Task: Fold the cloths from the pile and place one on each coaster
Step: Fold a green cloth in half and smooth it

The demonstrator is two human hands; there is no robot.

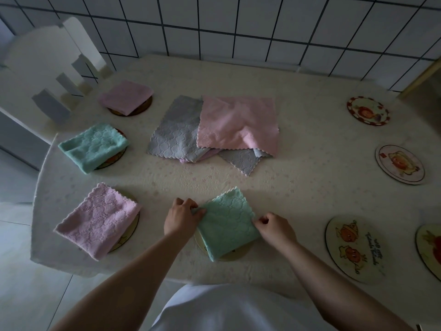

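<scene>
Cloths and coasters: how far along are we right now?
Done: three folded cloths sit on left-side coasters, far pink, green and near lilac. In hand: the left hand and right hand pinch a folded mint-green cloth lying on the near round coaster. Left: the unfolded pile of grey and pink cloths, and four bare printed coasters on the right.

A counter [298,177] covered by a pale, faintly flowered cloth is set against a tiled wall. Near its middle a loose pile of cloths [214,130] is spread, grey beneath and pink on top. Coasters are laid round it: three at the left, each largely covered by a folded cloth, a pink one [126,96], a green one [93,146] and a lilac one [97,220]; one at the near edge under a folded green cloth [226,223]; and four bare coasters at the right [368,111] [399,164] [353,249] [429,249].
</scene>
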